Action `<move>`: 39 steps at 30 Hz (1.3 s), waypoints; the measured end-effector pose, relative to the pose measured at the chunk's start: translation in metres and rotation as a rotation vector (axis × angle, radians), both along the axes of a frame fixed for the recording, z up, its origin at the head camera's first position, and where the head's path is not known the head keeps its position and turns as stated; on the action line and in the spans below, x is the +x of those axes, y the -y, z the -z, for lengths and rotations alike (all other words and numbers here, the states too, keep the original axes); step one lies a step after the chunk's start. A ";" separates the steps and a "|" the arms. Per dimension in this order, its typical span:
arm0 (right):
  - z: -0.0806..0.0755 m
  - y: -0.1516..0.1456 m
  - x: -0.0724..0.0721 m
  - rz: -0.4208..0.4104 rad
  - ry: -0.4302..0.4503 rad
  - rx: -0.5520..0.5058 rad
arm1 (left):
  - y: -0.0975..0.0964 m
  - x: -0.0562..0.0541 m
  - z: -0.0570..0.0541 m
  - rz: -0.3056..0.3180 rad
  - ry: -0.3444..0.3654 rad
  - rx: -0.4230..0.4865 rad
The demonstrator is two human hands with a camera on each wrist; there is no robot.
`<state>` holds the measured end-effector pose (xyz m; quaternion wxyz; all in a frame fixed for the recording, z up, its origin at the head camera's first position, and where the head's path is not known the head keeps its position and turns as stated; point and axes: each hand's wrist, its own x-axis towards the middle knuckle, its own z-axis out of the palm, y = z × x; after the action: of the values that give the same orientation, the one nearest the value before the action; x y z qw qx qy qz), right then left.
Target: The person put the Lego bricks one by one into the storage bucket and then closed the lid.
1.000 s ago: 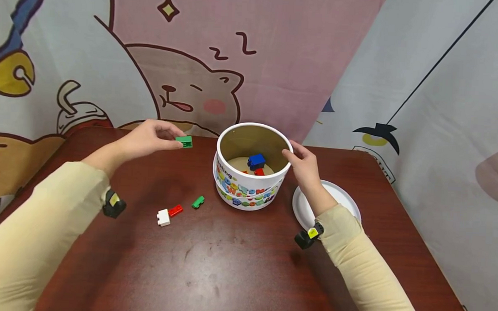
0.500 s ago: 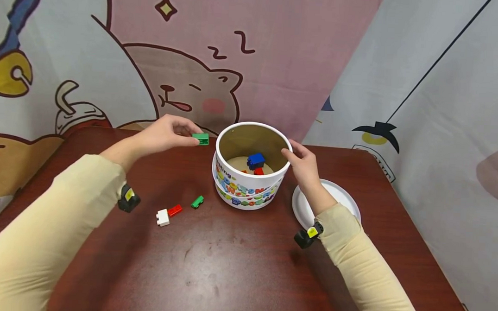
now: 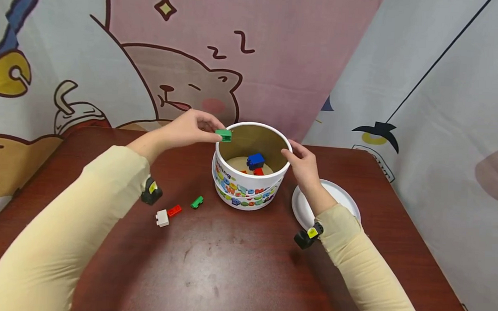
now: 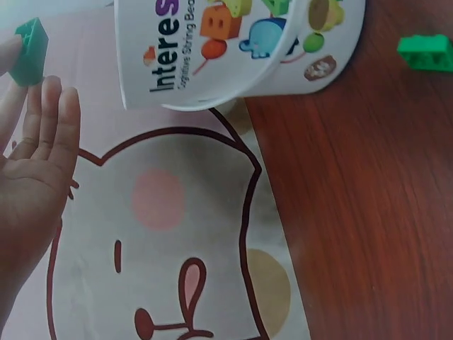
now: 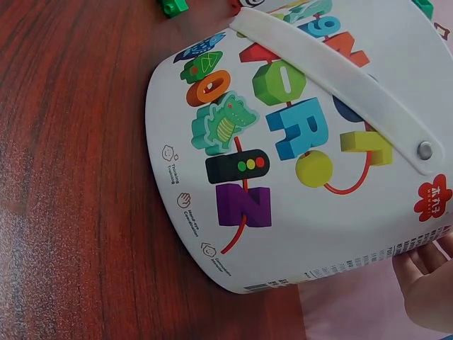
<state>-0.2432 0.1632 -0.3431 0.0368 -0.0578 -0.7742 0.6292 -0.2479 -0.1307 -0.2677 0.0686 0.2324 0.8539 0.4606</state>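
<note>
Your left hand [image 3: 192, 126] pinches the green block [image 3: 223, 135] by the bucket [image 3: 247, 190]

From the head view, the green block lies nearly level, its long axis running left to right. One end sits in your grip and the other points right, toward the bucket's opening. The left wrist view shows it standing lengthwise up the frame, leaning slightly. It is a small, plain, glossy block with squared edges; the face turned toward you in the head view has a darker recess.

You have it between thumb and fingers, and in the left wrist view the other fingers extend fairly straight. The block is at the left of the bucket's rim, overlapping it in the head view; the left wrist view shows it apart from the bucket's wall.

Your right hand [image 3: 304, 166] grips the bucket's right rim, thumb to the front. The bucket stands upright on the dark red-brown worktop [image 3: 211, 265], white with colourful printing. Inside it you can see a blue block [image 3: 255, 161] and a red piece [image 3: 258, 172] partly hidden by the rim.

Left of the bucket lie a smaller green piece [image 3: 197, 202], a red brick [image 3: 174, 211] and, just beside that, a white brick [image 3: 162, 218]. A white disc [image 3: 343, 199] lies right of the bucket, partly under your right forearm in view.
</note>
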 end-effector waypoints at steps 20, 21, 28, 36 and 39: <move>-0.002 0.000 0.003 0.002 -0.022 0.032 | -0.050 -0.008 0.004 0.117 -0.009 -0.090; -0.002 0.000 0.003 0.003 -0.020 0.033 | -0.051 -0.008 0.005 0.119 -0.010 -0.099; -0.001 0.000 0.003 0.001 -0.033 0.016 | -0.057 -0.008 0.008 0.123 -0.008 -0.113; -0.001 0.001 0.002 0.005 -0.031 0.013 | -0.059 -0.008 0.010 0.110 -0.030 -0.124; -0.001 0.001 0.002 0.005 -0.030 0.015 | -0.060 -0.008 0.011 0.111 -0.036 -0.130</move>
<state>-0.2409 0.1624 -0.3420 0.0505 -0.0500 -0.7780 0.6242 -0.2562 -0.0709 -0.2786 0.0936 0.2829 0.8689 0.3953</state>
